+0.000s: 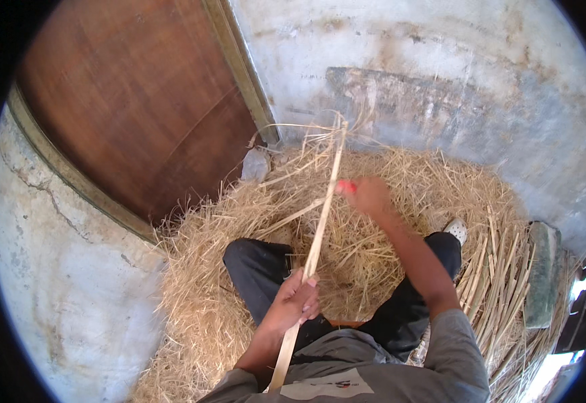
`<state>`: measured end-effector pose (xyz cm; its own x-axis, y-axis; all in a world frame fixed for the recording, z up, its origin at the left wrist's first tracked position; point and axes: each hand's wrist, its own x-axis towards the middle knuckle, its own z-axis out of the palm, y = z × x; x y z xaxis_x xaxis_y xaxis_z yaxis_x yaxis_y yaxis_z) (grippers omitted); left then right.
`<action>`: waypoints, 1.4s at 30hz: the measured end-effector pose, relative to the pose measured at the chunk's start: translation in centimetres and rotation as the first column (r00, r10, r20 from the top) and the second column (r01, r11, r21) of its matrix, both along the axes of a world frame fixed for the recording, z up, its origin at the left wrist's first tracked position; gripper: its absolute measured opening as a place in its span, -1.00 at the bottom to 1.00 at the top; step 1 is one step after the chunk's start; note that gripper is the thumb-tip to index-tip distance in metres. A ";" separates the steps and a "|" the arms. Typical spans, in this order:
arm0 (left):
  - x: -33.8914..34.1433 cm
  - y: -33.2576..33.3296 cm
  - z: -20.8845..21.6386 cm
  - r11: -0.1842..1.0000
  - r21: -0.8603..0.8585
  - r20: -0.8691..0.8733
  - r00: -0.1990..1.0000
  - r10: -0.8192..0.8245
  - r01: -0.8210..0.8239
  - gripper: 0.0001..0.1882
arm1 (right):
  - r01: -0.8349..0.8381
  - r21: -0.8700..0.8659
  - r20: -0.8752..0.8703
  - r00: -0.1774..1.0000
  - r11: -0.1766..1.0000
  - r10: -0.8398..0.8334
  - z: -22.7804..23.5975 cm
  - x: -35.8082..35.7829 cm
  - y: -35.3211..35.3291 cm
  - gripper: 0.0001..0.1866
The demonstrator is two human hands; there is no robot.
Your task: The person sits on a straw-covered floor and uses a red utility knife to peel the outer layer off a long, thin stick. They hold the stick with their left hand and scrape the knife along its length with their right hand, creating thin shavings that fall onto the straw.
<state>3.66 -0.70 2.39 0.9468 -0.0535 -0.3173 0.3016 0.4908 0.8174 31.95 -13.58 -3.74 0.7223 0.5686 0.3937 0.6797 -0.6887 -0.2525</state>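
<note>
A long, pale stalk (pixel 317 244) slants from my lap up and away from me, with thin loose strips curling off its far end. My left hand (pixel 294 301) is closed around its lower part. Farther along, my right hand (pixel 372 197) is shut on a red-handled tool (pixel 347 187) just beside the stalk. Motion blurs the tool, so its blade and exact kind cannot be made out, nor whether it touches the stalk. Another pale strip (pixel 291 219) angles away to the left from near the tool.
Straw-like shavings (pixel 199 282) cover the floor around my bent legs. Several long stalks (pixel 498 275) lie in a bundle at the right, beside a greenish stone slab (pixel 543 275). Ahead stand a stained wall (pixel 427 87) and a brown door (pixel 138 87), with a grey stone (pixel 256 165) by its frame.
</note>
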 end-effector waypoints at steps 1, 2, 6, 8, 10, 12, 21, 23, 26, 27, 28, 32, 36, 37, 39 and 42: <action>-0.6 -0.1 -0.2 1.000 -0.019 -0.032 0.999 -0.011 0.010 -0.89 | 0.049 -0.018 -0.032 0.998 0.999 -0.050 -0.7 0.9 -0.3 -0.25; -0.7 -0.3 0.1 1.000 0.002 -0.030 1.000 -0.003 0.003 -0.89 | 0.035 -0.012 -0.008 0.999 0.999 -0.035 -1.2 1.2 -0.3 -0.25; -0.7 -0.3 0.4 1.000 0.029 -0.021 1.000 0.000 0.000 -0.88 | 0.076 0.000 -0.097 0.992 0.997 -0.076 -1.7 2.0 0.1 -0.26; -1.1 -0.3 0.3 1.000 0.020 -0.027 0.999 -0.019 0.020 -0.88 | 0.153 0.014 -0.200 0.969 0.988 -0.147 -0.6 2.7 0.0 -0.27; -1.5 -0.5 0.2 0.999 0.009 -0.032 0.998 -0.050 0.050 -0.88 | 0.240 0.034 -0.260 0.939 0.970 -0.224 1.1 4.1 -1.3 -0.27; -1.3 -0.8 0.5 0.999 0.001 -0.042 0.998 -0.049 0.050 -0.89 | 0.253 0.013 -0.184 0.952 0.967 -0.246 0.2 5.1 -1.7 -0.26; -0.6 -1.2 -0.1 0.992 0.034 0.000 0.993 -0.120 0.120 -0.87 | 0.398 0.110 -0.077 0.917 0.911 -0.392 -1.1 10.2 -3.5 -0.10; 0.2 -1.3 -0.3 0.989 0.089 0.027 0.993 -0.118 0.115 -0.86 | 0.384 0.173 -0.189 0.917 0.907 -0.352 -1.5 11.1 -3.7 -0.07; 0.9 -1.2 -0.3 0.973 0.205 0.040 0.992 -0.119 0.108 -0.84 | 0.384 0.353 -0.678 0.734 0.853 -0.049 -1.6 11.5 -4.1 -0.06; 1.1 -1.2 -0.2 0.965 0.240 0.040 0.992 -0.121 0.108 -0.83 | 0.418 0.396 -0.858 0.485 0.818 0.168 -1.4 11.1 -4.3 -0.07; 1.4 -1.2 -0.1 0.955 0.275 0.040 0.991 -0.125 0.109 -0.82 | 0.404 0.442 -0.858 0.452 0.801 0.245 -1.3 10.3 -4.2 -0.08; 1.8 -0.4 0.7 0.964 0.264 0.051 0.999 0.006 -0.019 -0.78 | 0.058 0.449 -0.521 0.827 0.892 0.209 1.4 2.3 -1.4 -0.14; 2.1 -0.1 1.5 0.965 0.261 0.051 0.999 0.012 -0.025 -0.78 | -0.336 0.191 -0.080 0.931 0.922 0.356 1.4 -6.4 -1.1 -0.22; 1.9 0.0 1.6 0.963 0.267 0.060 0.998 0.015 -0.030 -0.78 | -0.375 0.122 -0.074 0.920 0.919 0.385 2.2 -8.1 -1.1 -0.24; 1.7 -0.2 1.6 0.962 0.271 0.076 0.997 0.016 -0.036 -0.79 | -0.392 0.063 -0.054 0.917 0.918 0.395 2.7 -8.6 -1.1 -0.26; 1.4 -0.6 1.4 0.948 0.314 0.113 0.993 0.021 -0.055 -0.80 | -0.340 0.090 -0.021 0.939 0.936 0.343 2.4 -7.6 -1.0 -0.28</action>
<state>5.08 -1.26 3.80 0.9755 0.0696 -0.2087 0.1901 0.2113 0.9588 24.33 -14.55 -1.39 0.5049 0.7495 0.4281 0.8597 -0.3922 -0.3272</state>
